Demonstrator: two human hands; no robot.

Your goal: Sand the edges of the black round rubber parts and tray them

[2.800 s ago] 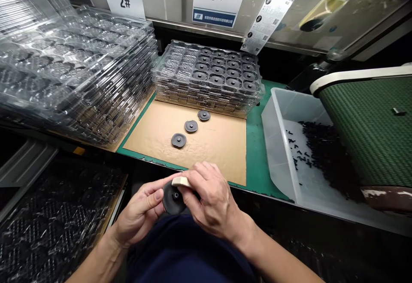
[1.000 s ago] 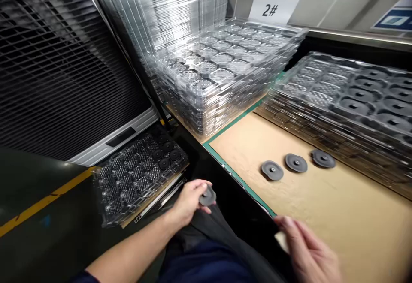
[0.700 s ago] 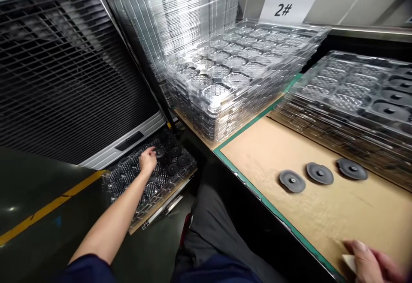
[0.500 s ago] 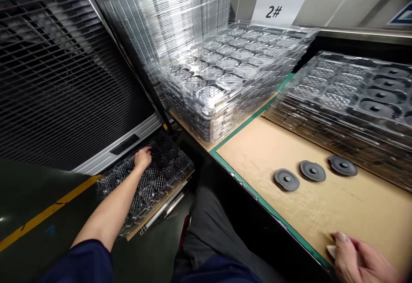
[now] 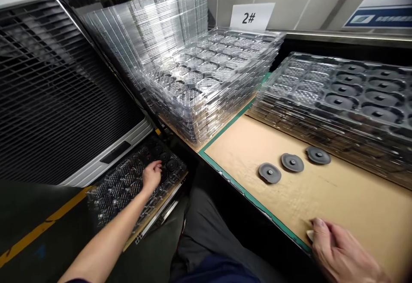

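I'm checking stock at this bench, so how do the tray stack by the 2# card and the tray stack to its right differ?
The 2# stack is taller than the right stack. The top tray of the 2# stack shows only bare pockets, while the right stack's top tray has grey discs in many pockets. Both are made of clear plastic trays with rows of pockets.

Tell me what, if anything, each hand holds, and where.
Right hand: a small pale piece, pinched behind its visible tip. Left hand, over the lower tray: cannot tell.
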